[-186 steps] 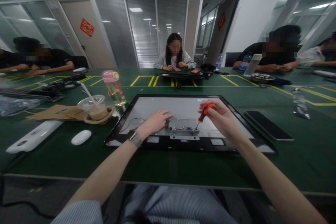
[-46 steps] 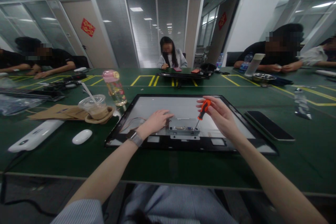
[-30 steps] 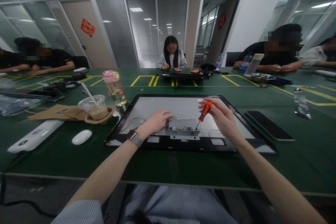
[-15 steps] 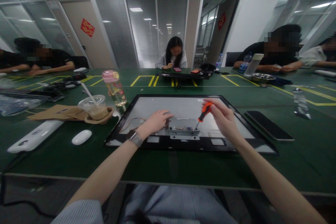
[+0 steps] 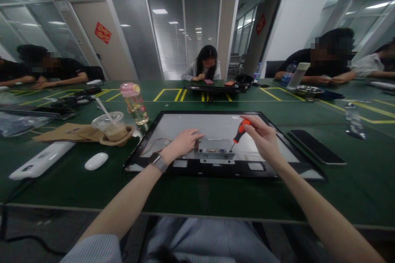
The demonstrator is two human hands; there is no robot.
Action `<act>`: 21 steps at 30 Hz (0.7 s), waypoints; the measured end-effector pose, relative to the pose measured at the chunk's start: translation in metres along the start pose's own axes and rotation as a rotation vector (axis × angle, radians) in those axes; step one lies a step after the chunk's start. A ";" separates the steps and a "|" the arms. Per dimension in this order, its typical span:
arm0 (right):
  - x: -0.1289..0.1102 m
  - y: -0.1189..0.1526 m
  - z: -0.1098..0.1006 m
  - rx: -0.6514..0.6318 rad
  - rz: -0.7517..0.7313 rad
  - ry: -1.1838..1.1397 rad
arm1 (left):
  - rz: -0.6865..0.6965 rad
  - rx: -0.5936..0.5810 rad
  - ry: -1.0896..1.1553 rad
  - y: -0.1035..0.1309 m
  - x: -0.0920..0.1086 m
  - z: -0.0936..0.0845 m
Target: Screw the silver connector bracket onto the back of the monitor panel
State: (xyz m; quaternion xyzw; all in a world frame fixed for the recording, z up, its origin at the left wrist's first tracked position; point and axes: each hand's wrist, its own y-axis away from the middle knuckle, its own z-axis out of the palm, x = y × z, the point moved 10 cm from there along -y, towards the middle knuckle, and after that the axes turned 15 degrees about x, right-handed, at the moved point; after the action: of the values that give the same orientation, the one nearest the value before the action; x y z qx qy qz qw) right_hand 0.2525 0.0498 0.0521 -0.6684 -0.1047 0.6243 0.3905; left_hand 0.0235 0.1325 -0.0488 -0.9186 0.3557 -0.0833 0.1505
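Note:
A flat monitor panel (image 5: 188, 121) with a black frame lies back side up on the green table in front of me. On it sits a metal bracket (image 5: 212, 144) with video ports along its near side. My right hand (image 5: 262, 136) is closed around the handle of an orange-and-black screwdriver (image 5: 240, 130), which leans to the right. Its tip meets the right end of the bracket, near the ports. My left hand (image 5: 182, 144) lies flat with fingers stretched out, the fingertips at the bracket's left edge. A watch is on the left wrist.
Left of the panel are a white mouse (image 5: 96, 161), a long white device (image 5: 41, 160) with a cable, an iced drink cup (image 5: 112, 125) and a pink-lidded bottle (image 5: 135, 104). A black phone (image 5: 316, 147) lies at the right. Several people sit across the table.
The fingers of my right hand have shifted a little on the screwdriver's handle, while the tip stays at the bracket. My left hand has hardly moved.

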 end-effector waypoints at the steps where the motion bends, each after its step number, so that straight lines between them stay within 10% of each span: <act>1: 0.001 0.000 0.000 -0.005 -0.004 0.014 | -0.001 -0.005 -0.002 0.000 0.000 0.000; 21: 0.003 -0.001 0.002 -0.011 0.042 -0.051 | 0.003 -0.006 -0.002 0.000 0.002 -0.003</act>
State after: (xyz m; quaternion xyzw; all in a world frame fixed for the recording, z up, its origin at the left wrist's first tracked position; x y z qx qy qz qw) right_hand 0.2518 0.0529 0.0502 -0.6566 -0.1041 0.6486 0.3706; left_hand 0.0243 0.1309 -0.0459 -0.9185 0.3575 -0.0811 0.1481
